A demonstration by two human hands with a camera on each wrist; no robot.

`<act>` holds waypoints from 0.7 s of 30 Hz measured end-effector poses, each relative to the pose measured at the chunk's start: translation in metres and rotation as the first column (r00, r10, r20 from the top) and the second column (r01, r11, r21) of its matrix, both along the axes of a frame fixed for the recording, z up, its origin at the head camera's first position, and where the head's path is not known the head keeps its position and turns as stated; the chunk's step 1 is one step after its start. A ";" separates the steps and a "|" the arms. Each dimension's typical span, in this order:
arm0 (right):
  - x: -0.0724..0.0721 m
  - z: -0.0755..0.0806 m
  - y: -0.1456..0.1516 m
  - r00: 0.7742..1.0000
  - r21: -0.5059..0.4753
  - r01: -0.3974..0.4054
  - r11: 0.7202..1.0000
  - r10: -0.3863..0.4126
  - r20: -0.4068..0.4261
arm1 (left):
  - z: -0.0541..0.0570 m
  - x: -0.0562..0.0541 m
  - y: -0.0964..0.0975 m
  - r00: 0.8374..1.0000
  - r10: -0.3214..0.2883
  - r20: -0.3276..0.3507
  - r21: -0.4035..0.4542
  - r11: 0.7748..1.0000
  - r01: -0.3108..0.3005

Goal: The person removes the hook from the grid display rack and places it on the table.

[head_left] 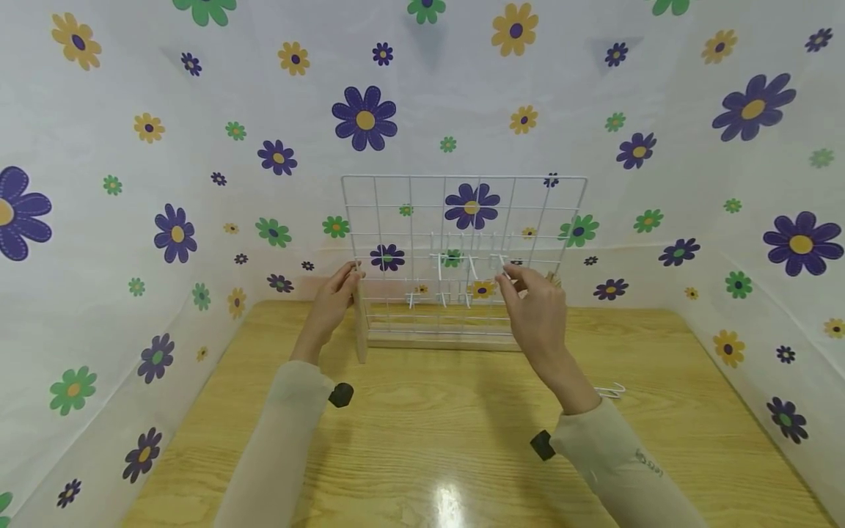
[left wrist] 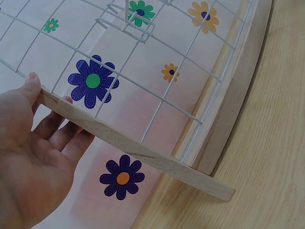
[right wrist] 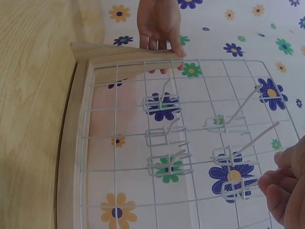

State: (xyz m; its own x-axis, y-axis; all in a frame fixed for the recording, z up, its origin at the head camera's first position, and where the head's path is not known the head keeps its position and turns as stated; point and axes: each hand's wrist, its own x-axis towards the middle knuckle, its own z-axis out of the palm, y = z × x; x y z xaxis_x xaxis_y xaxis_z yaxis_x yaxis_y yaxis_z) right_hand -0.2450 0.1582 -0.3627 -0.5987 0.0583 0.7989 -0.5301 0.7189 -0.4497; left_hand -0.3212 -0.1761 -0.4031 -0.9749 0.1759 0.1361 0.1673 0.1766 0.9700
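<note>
A white wire grid panel (head_left: 462, 177) stands in a wooden base (head_left: 436, 341). My left hand (head_left: 333, 304) grips the upper end of the wooden side piece (left wrist: 128, 140), thumb on one side and fingers on the other. At the grid's right part, my right hand (head_left: 538, 315) pinches the prong of a white wire hook (right wrist: 237, 191) whose back lies against the wires. Several other white hooks hang on the grid in two rows; a long-pronged hook (right wrist: 252, 141) is beside the pinched one, and a lower hook (right wrist: 164, 136) has a shorter-looking prong.
Loose white hooks (head_left: 614, 391) lie on the wooden table (head_left: 422, 433), right of the rack and partly behind my right forearm. A flower-printed sheet (head_left: 429, 95) surrounds the table at the back and sides. Each wrist carries a small black device (head_left: 341, 395).
</note>
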 end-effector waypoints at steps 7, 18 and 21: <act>-0.004 0.004 0.006 0.998 0.003 0.004 1.000 -0.004 -0.059 | 0.004 0.004 0.001 1.000 0.004 0.001 0.008 1.000 -0.004; -0.009 0.012 0.017 0.994 -0.072 -0.053 0.996 0.046 -0.094 | 0.001 0.002 0.000 1.000 0.006 -0.008 0.005 1.000 -0.006; -0.011 0.013 0.020 0.994 -0.086 -0.065 0.994 0.056 -0.095 | 0.001 0.002 0.000 1.000 0.004 -0.009 0.006 1.000 -0.004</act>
